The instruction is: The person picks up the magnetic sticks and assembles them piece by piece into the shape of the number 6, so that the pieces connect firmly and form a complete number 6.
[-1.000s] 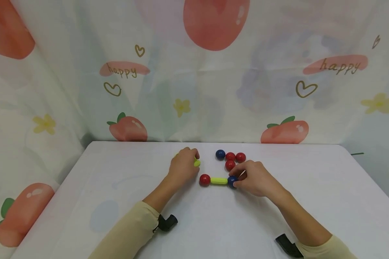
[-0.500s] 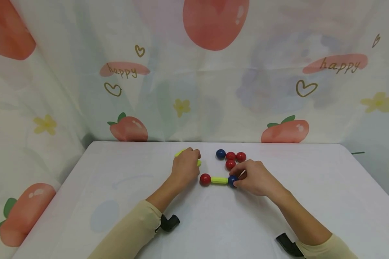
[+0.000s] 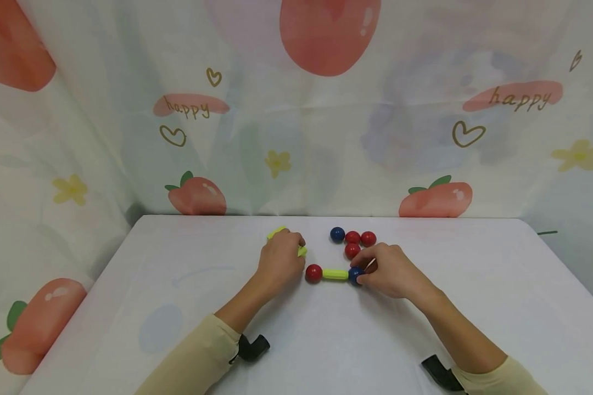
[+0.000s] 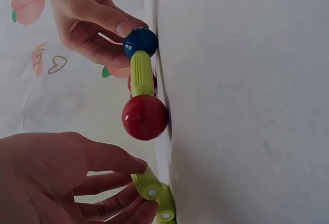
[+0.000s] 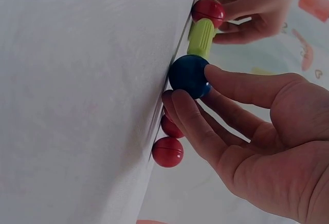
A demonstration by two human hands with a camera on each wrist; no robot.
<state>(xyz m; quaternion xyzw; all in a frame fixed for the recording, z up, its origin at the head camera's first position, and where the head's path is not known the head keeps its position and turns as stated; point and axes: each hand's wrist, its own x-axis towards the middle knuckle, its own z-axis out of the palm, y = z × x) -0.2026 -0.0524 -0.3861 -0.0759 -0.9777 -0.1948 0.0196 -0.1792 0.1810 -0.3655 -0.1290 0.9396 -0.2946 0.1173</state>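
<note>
My right hand [image 3: 390,270] pinches a dark blue ball [image 5: 190,76] between thumb and fingers. That ball sits at the right end of a yellow-green ribbed rod [image 3: 335,274], and a red ball [image 3: 313,273] sits at its left end. Left of this chain, my left hand [image 3: 280,262] holds another yellow-green rod [image 4: 146,182] between thumb and fingers; a small silvery disc shows in its end. One more such rod [image 4: 166,203] lies right beside it, against the table side. In the head view the left hand covers most of these rods.
Behind the chain, a second blue ball [image 3: 337,235] and several red balls [image 3: 368,238] lie grouped on the white table [image 3: 178,285]. A printed cloth [image 3: 326,131] hangs along the table's back edge. Black devices [image 3: 253,348] are strapped at both wrists.
My left hand has shifted slightly toward me, and more of a yellow-green rod shows beyond its knuckles. The right hand keeps its hold on the blue ball, and the chain stays in place.
</note>
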